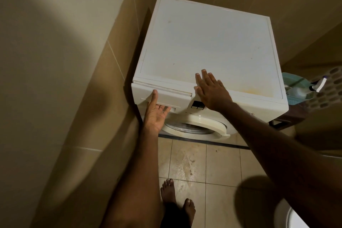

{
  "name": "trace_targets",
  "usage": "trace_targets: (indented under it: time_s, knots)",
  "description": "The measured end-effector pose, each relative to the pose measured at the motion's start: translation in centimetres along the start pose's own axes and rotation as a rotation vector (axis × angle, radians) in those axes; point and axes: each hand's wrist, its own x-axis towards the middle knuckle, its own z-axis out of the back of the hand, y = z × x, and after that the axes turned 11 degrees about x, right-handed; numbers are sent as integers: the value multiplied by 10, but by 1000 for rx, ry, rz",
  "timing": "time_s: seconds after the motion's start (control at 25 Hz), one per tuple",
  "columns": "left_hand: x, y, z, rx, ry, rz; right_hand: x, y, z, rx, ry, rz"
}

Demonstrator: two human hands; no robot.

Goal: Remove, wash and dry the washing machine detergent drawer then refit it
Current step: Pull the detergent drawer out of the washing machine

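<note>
Beige glazed wall tiles [55,61] and worn, stained floor tiles [187,161] enclose a white, boxy front-loading washing machine [203,39]; its flat top is marked with yellowish staining. The detergent drawer [164,96], smooth white plastic, is seated at the upper left of the front panel. The left hand [156,111] is hooked under its recess, fingers curled. The right hand [211,89] is laid flat on the top, fingers spread.

- Teal basket [288,79] right of machine, holding a spray bottle [312,87].
- Beige tiled floor [222,163], stained patch near centre.
- Tan tiled wall [118,57] left.
- Two bare feet [177,201] on floor.
</note>
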Motion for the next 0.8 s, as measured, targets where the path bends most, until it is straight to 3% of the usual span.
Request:
trace_targets:
  time_s: [0.6,0.72,0.8]
  knots:
    - [-93,36,74,18,-12,-17,-10,-5,-2,-73,5,110]
    - [-99,35,75,20,-14,1,-8,-2,9,7,75,110]
    - [-99,35,73,15,-25,5,-21,11,10,135,-37,54]
